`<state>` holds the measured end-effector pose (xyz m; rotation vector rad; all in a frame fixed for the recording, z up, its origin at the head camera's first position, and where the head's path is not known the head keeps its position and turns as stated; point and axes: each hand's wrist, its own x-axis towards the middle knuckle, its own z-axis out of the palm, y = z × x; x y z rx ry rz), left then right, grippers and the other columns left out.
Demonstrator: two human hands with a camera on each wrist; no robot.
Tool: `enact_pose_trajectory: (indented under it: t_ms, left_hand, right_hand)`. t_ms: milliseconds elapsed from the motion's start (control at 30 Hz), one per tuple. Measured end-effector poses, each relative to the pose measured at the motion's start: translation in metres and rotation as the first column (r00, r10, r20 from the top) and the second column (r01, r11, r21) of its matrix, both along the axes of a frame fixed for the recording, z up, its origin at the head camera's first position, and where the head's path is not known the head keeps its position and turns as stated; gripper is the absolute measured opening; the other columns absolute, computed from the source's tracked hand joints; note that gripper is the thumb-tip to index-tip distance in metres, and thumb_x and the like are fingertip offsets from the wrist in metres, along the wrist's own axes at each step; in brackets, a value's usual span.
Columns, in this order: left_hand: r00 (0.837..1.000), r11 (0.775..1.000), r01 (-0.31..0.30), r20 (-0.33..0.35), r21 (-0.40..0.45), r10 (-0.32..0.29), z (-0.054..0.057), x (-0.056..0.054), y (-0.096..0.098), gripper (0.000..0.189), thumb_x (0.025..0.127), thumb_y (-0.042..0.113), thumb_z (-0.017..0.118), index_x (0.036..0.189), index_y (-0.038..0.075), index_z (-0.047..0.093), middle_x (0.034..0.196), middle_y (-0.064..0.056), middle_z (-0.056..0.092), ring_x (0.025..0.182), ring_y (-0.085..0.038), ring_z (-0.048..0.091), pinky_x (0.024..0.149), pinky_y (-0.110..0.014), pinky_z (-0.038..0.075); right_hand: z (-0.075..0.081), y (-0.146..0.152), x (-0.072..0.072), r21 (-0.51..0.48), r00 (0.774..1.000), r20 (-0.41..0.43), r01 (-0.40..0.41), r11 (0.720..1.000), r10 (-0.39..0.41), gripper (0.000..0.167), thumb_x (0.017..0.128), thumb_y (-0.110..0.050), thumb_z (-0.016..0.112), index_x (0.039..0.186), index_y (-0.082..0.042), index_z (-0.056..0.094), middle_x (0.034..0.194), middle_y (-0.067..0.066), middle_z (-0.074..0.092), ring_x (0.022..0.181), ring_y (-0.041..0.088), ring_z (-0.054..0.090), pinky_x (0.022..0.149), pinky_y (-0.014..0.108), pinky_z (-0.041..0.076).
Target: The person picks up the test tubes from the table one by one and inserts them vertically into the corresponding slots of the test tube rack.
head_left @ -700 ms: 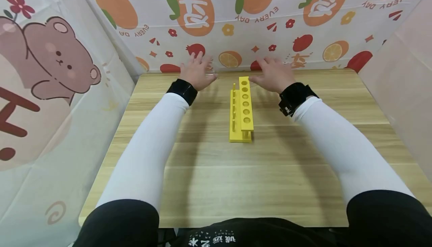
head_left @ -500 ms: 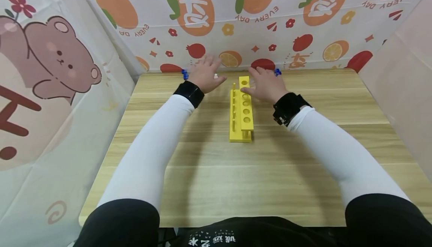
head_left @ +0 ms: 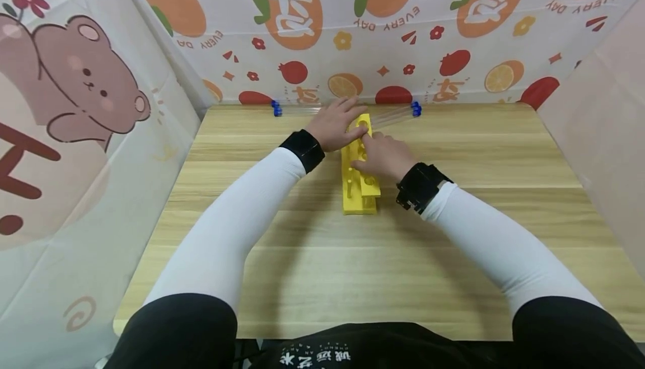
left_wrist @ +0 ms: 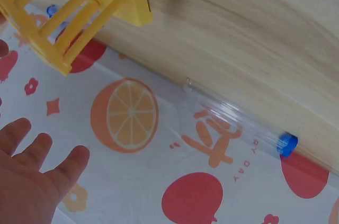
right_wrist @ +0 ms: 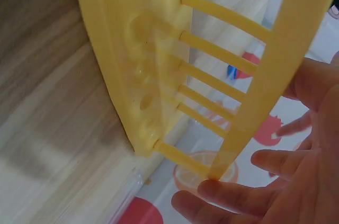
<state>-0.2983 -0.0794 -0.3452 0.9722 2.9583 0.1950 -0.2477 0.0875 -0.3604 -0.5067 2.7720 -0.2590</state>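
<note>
A yellow test tube rack [head_left: 359, 204] with round holes and short pegs stands mid-table. My left hand [head_left: 333, 127] is over its far end, thumb crossing the top bar. In the left wrist view its fingers [left_wrist: 66, 171] are spread and straight, apart from the rack [left_wrist: 132, 1]. My right hand [head_left: 387, 157] lies over the rack from the right, thumb reaching across it. In the right wrist view its loosely extended fingers [right_wrist: 233, 195] are at the end of the rack's top bar [right_wrist: 254, 113].
Clear test tubes with blue caps lie along the table's back edge, one group on the left [head_left: 297, 110] and another on the right [head_left: 398, 115]. A fruit-print cloth [head_left: 227, 22] rises behind the wooden table [head_left: 312, 268]; a bear-print cloth [head_left: 90, 190] hangs at left.
Both hands have come away from the back edge and moved inward over the rack, the right one also nearer. The tubes at the back now show from under the hands.
</note>
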Motion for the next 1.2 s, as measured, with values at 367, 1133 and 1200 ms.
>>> enact_pose_trajectory:
  t_ms: [367,1133,1200]
  left_hand:
    - [0.997,0.998,0.053,0.046,0.038,-0.054,-0.012,0.009,-0.009,0.055,0.103,0.056,0.032,0.129,0.018,0.064,0.135,-0.005,0.060,0.130,-0.026,0.050,0.109,-0.049,0.038]
    - [0.987,0.982,-0.047,0.161,0.184,0.017,-0.047,0.044,-0.066,0.057,0.093,0.058,0.056,0.125,0.012,0.065,0.118,-0.004,0.069,0.101,-0.019,0.062,0.093,-0.036,0.050]
    - [0.982,0.973,-0.083,0.185,0.216,0.042,-0.051,0.047,-0.070,0.058,0.091,0.061,0.057,0.121,0.012,0.067,0.107,-0.003,0.070,0.091,-0.019,0.060,0.085,-0.035,0.050]
  right_hand:
    - [0.003,0.000,0.010,-0.101,0.964,0.060,-0.252,0.962,0.259,0.083,0.092,-0.033,0.067,0.158,-0.019,0.017,0.159,0.007,0.032,0.135,0.022,0.045,0.112,0.044,0.038]
    - [-0.029,0.041,-0.005,-0.299,0.967,0.004,-0.242,0.923,0.255,0.058,0.097,-0.049,0.056,0.148,-0.026,0.044,0.150,0.001,0.047,0.139,0.024,0.043,0.113,0.049,0.035]
    - [-0.033,0.045,-0.005,-0.292,0.971,-0.001,-0.227,0.929,0.237,0.063,0.094,-0.058,0.054,0.147,-0.025,0.046,0.149,0.001,0.049,0.138,0.025,0.044,0.113,0.049,0.036]
